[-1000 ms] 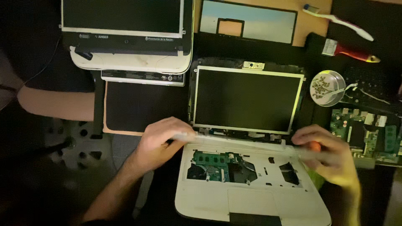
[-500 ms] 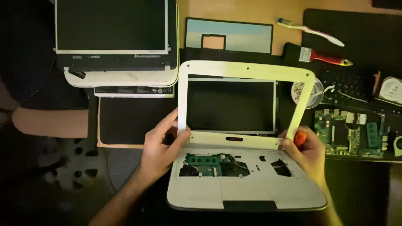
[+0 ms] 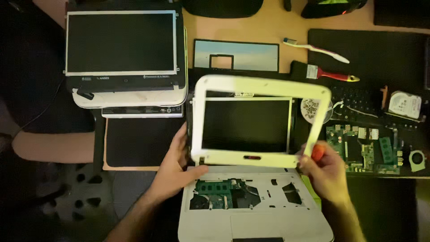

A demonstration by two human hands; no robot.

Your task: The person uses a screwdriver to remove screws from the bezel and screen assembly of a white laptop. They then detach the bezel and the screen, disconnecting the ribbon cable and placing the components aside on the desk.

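Note:
A white plastic screen bezel (image 3: 262,86) is lifted clear of a small white laptop (image 3: 251,224). My left hand (image 3: 177,168) grips the bezel's lower left corner. At the lower right corner my right hand (image 3: 324,172) holds the bezel together with an orange-handled tool (image 3: 317,152). Through the frame shows the laptop's bare dark screen panel (image 3: 245,125). The laptop base lies open below, with a green circuit board (image 3: 215,199) exposed.
A second dismantled laptop (image 3: 121,49) sits on a stack at the upper left. A toothbrush (image 3: 316,49), a red-handled paintbrush (image 3: 331,75), a hard drive (image 3: 404,104) and a green motherboard (image 3: 363,150) lie on the right. Another person's forearm (image 3: 51,147) rests at the left.
The bezel has come off the screen and risen toward me. Both hands rose with it, and the view has shifted lower on the desk.

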